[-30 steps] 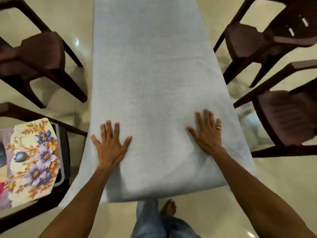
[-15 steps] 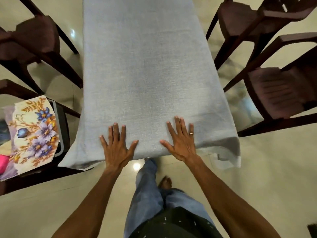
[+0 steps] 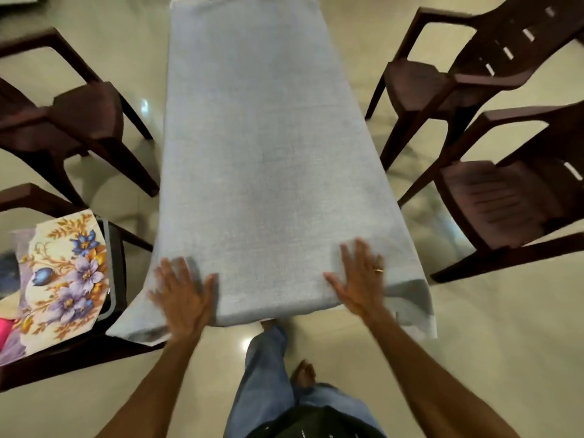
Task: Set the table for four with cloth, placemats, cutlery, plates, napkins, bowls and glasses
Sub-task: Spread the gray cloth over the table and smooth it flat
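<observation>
A pale grey-blue cloth [image 3: 262, 147] covers the long narrow table and hangs over its near end and corners. My left hand [image 3: 183, 295] lies flat, fingers spread, on the near left corner of the cloth; it is blurred. My right hand [image 3: 360, 279], wearing a ring, lies flat with fingers apart near the right corner. Neither hand holds anything. A stack of floral placemats [image 3: 63, 276] rests on the chair at the left.
Dark brown plastic chairs stand around the table: one [image 3: 79, 121] at the left, two at the right [image 3: 442, 80] [image 3: 505, 203], and one [image 3: 113, 279] at the near left bearing the placemats and something pink [image 3: 4, 330]. My legs stand on the glossy cream floor [image 3: 489, 327].
My hands slid from the table's middle toward its near edge, came close together, then spread apart to the two near corners. The view shifted back from the table.
</observation>
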